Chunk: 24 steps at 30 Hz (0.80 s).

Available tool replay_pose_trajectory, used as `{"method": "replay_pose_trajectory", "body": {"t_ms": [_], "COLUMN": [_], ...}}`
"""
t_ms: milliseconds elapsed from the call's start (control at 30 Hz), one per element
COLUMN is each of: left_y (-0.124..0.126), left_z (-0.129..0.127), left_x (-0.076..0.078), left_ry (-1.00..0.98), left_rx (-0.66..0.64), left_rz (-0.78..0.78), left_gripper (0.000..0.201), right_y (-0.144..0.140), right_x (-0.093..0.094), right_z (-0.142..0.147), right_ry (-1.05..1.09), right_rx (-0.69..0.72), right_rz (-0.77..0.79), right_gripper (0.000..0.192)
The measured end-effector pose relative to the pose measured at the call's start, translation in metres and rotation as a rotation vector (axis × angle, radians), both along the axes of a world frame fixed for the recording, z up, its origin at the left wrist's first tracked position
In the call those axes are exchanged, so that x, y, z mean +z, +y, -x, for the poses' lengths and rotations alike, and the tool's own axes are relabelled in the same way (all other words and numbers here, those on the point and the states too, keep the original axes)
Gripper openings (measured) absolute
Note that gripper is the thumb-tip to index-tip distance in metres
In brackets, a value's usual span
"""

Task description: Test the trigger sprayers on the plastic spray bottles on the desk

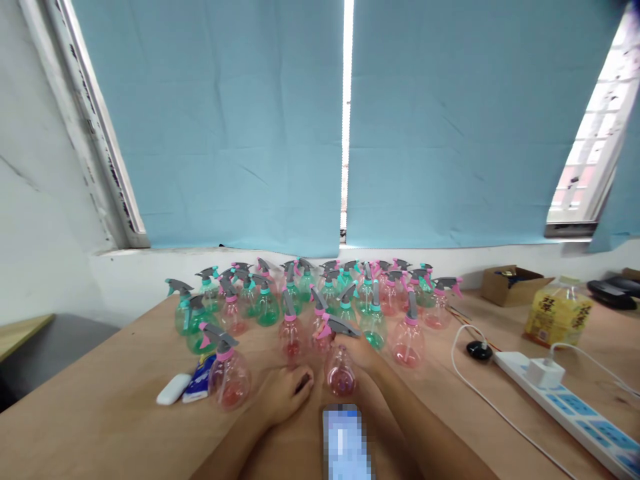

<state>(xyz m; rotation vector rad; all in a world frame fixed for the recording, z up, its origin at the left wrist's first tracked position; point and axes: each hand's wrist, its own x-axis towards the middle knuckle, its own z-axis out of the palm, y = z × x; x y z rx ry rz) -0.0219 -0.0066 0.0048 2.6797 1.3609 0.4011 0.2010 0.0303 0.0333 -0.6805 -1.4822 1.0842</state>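
Observation:
My right hand is closed around the neck of a clear pink spray bottle with a grey and pink trigger head. That bottle is upright; I cannot tell whether its base touches the table. My left hand rests on the table to its left, fingers curled in, with a dark patch showing between thumb and fingers. Left of that hand stands another pink spray bottle. Just beyond my hands are more pink bottles, and one stands to the right. A phone with a blurred screen lies in front of me.
Several green spray bottles and pink ones crowd the table's back. A white case and a blue packet lie left. On the right are a power strip, a cable, a black disc, a yellow-labelled jug and a cardboard box.

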Motion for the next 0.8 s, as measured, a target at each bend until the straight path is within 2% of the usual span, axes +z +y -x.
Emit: {"method": "replay_pose_trajectory", "body": {"t_ms": [200, 300, 500, 633, 800], "left_y": [0.000, -0.001, -0.003, -0.005, -0.005], "left_z": [0.001, 0.001, 0.001, 0.000, 0.001], "left_x": [-0.001, -0.001, 0.003, 0.005, 0.004], "left_ry": [-0.005, -0.014, -0.009, -0.013, -0.010], "left_rx": [-0.005, -0.009, -0.007, -0.007, -0.017], "left_rz": [0.000, 0.001, 0.010, -0.006, -0.014], "left_gripper": [0.026, 0.027, 0.027, 0.028, 0.030], "right_y": [-0.001, -0.001, -0.001, -0.005, -0.012], "right_x": [0.001, -0.001, -0.004, -0.008, -0.015], "right_z": [-0.001, 0.000, 0.002, 0.002, 0.006], "right_ry": [0.009, 0.039, 0.046, 0.031, 0.082], "right_rx": [0.062, 0.048, -0.069, -0.072, -0.213], "right_rz": [-0.016, -0.008, 0.058, 0.020, -0.116], "right_gripper": [0.033, 0.030, 0.018, 0.012, 0.020]}}
